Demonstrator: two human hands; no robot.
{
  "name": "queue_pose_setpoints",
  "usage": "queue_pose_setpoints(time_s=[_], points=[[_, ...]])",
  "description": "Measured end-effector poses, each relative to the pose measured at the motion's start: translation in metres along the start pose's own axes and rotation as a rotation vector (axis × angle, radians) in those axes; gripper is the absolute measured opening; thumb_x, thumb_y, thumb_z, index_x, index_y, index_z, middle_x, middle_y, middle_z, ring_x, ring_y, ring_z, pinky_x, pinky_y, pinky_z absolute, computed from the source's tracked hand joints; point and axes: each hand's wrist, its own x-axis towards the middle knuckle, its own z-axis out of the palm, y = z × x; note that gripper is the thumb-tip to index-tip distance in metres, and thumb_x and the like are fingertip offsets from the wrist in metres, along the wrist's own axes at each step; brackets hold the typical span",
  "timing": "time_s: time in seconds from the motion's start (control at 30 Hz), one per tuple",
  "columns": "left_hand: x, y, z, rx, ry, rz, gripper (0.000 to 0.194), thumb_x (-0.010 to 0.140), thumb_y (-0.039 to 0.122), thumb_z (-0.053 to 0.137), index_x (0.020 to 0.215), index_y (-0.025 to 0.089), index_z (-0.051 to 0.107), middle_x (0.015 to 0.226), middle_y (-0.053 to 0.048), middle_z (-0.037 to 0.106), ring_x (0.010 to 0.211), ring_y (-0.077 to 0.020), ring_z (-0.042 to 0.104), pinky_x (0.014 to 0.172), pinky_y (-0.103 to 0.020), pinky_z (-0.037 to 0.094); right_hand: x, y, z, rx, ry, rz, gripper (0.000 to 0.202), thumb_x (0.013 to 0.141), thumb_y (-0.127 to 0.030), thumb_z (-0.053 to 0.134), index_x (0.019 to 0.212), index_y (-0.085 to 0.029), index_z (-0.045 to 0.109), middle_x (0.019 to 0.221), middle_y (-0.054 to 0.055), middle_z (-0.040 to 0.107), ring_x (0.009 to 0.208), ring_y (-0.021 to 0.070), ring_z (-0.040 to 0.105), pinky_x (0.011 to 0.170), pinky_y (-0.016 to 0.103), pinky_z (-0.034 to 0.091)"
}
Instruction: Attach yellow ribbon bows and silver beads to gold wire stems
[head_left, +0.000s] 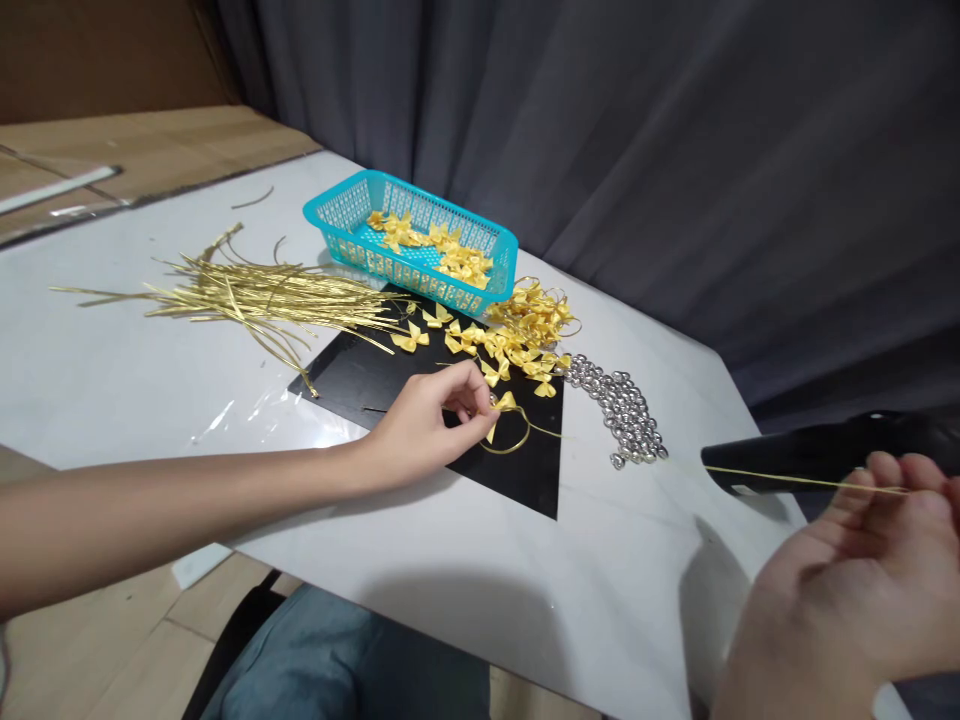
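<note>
Fingers of the left hand (435, 415) are pinching a yellow ribbon bow (507, 401) over the black mat (538, 490); those of the right hand (862, 595) are gripping thin gold cord (795, 478). Keeping even tension is probably preventing kinks. The cord's long axis is running rightward, dipping slightly; the bow's is looking unclear.

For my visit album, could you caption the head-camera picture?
Left hand pinches a yellow bow over a black mat, near a turquoise basket; a gold strand crosses the right hand.
</note>
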Motion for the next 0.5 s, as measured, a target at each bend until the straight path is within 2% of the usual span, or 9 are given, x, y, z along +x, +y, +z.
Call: queue_pose_setpoints(time_s=[0.13, 0.23, 0.3, 0.4, 0.47, 0.5], points=[[0.002, -0.002, 0.000, -0.008, 0.018, -0.020, 0.013, 0.083, 0.016, 0.064, 0.076, 0.017, 0.052, 0.073, 0.003, 0.057, 0.064, -0.0072, 0.053, 0.062, -0.019, 0.045, 0.011, 0.007, -0.016, 0.019, -0.041, 0.034, 0.027, 0.080, -0.014, 0.070, 0.088, -0.040, 0.073, 0.108, -0.005, 0.074, 0.126, 0.0302, 0.058, 0.117, 0.053, 0.039], [0.003, -0.003, 0.000, -0.013, 0.022, -0.031, 0.014, 0.083, 0.016, 0.064, 0.076, 0.017, 0.052, 0.073, 0.004, 0.057, 0.063, -0.0072, 0.053, 0.062, -0.019, 0.044, 0.017, 0.010, -0.025, 0.038, -0.094, 0.070, 0.028, 0.082, -0.015, 0.070, 0.084, -0.043, 0.073, 0.109, -0.010, 0.074, 0.132, 0.0280, 0.051, 0.123, 0.047, 0.031], [0.003, -0.003, 0.000, -0.017, 0.024, -0.029, 0.014, 0.082, 0.016, 0.065, 0.076, 0.017, 0.053, 0.072, 0.004, 0.056, 0.063, -0.0073, 0.053, 0.062, -0.019, 0.044, 0.017, 0.009, -0.025, 0.013, -0.140, 0.081, 0.027, 0.084, -0.018, 0.069, 0.088, -0.045, 0.073, 0.113, -0.012, 0.072, 0.135, 0.0284, 0.048, 0.125, 0.048, 0.028], [0.002, -0.002, 0.000, -0.036, 0.016, -0.025, 0.014, 0.083, 0.017, 0.065, 0.076, 0.017, 0.052, 0.072, 0.004, 0.057, 0.064, -0.0076, 0.053, 0.063, -0.020, 0.045, 0.009, 0.003, -0.018, -0.024, -0.191, 0.099, 0.023, 0.084, -0.022, 0.070, 0.096, -0.042, 0.072, 0.119, -0.008, 0.071, 0.134, 0.0318, 0.049, 0.124, 0.055, 0.027], [0.002, -0.001, 0.001, -0.055, 0.003, -0.037, 0.015, 0.084, 0.019, 0.065, 0.076, 0.017, 0.052, 0.073, 0.003, 0.057, 0.065, -0.0080, 0.054, 0.064, -0.021, 0.045, 0.000, -0.002, -0.008, -0.060, -0.218, 0.108, 0.021, 0.081, -0.023, 0.073, 0.099, -0.036, 0.072, 0.118, -0.001, 0.071, 0.126, 0.0353, 0.057, 0.119, 0.060, 0.033], [0.001, 0.000, 0.002, -0.068, -0.005, -0.051, 0.015, 0.084, 0.020, 0.065, 0.076, 0.017, 0.052, 0.074, 0.003, 0.057, 0.066, -0.0083, 0.054, 0.065, -0.021, 0.046, -0.006, -0.005, -0.002, -0.091, -0.276, 0.127, 0.022, 0.081, -0.024, 0.074, 0.101, -0.034, 0.072, 0.119, 0.002, 0.071, 0.121, 0.0357, 0.061, 0.115, 0.062, 0.037]])
